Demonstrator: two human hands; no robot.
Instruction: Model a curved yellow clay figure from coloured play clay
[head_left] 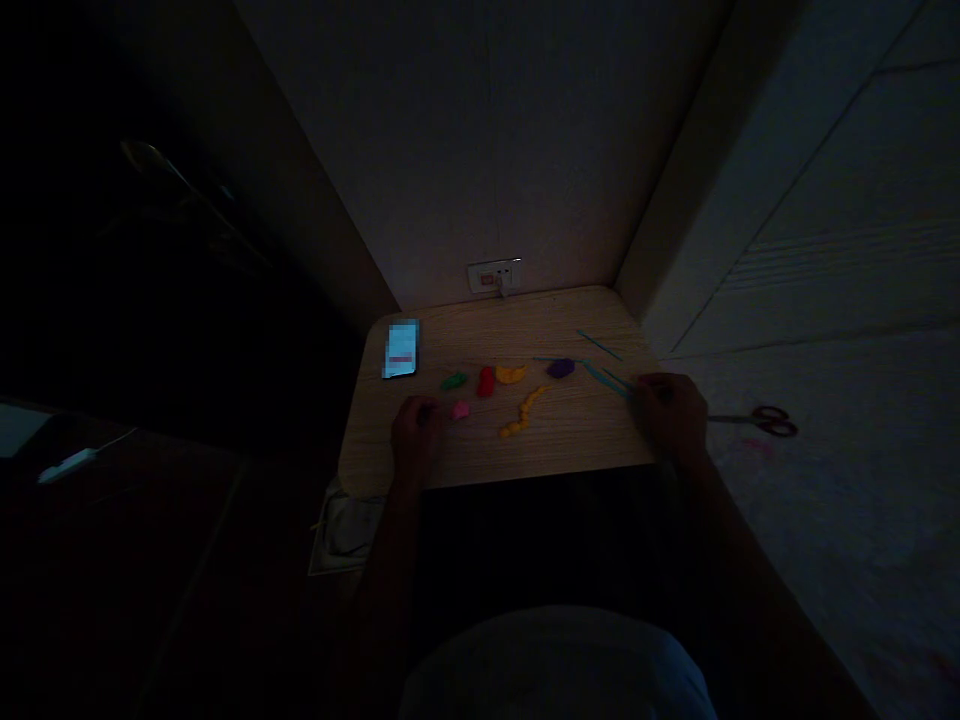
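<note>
On a small wooden table (pixel 465 460) lie several soft, clay-like pieces: a green one (pixel 454 381), a red one (pixel 486 381), a yellow curved one (pixel 511 374), a lumpy orange-yellow strip (pixel 523 412) and a purple lump (pixel 560 368). My left hand (pixel 416 430) rests at the near left with curled fingers, just beside a pink piece (pixel 460 409); its fingertips are too dark to make out. At the right edge, my right hand (pixel 671 410) is closed on a thin blue-green stick (pixel 616 378). A flat blue-green tool (pixel 604 378) lies alongside, and another thin stick (pixel 600 345) is farther back.
A lit phone (pixel 401 348) lies at the table's back left. The wall socket (pixel 495 276) has something plugged in behind the table. Red-handled scissors (pixel 772 420) lie on a pale surface to the right. The room is very dark.
</note>
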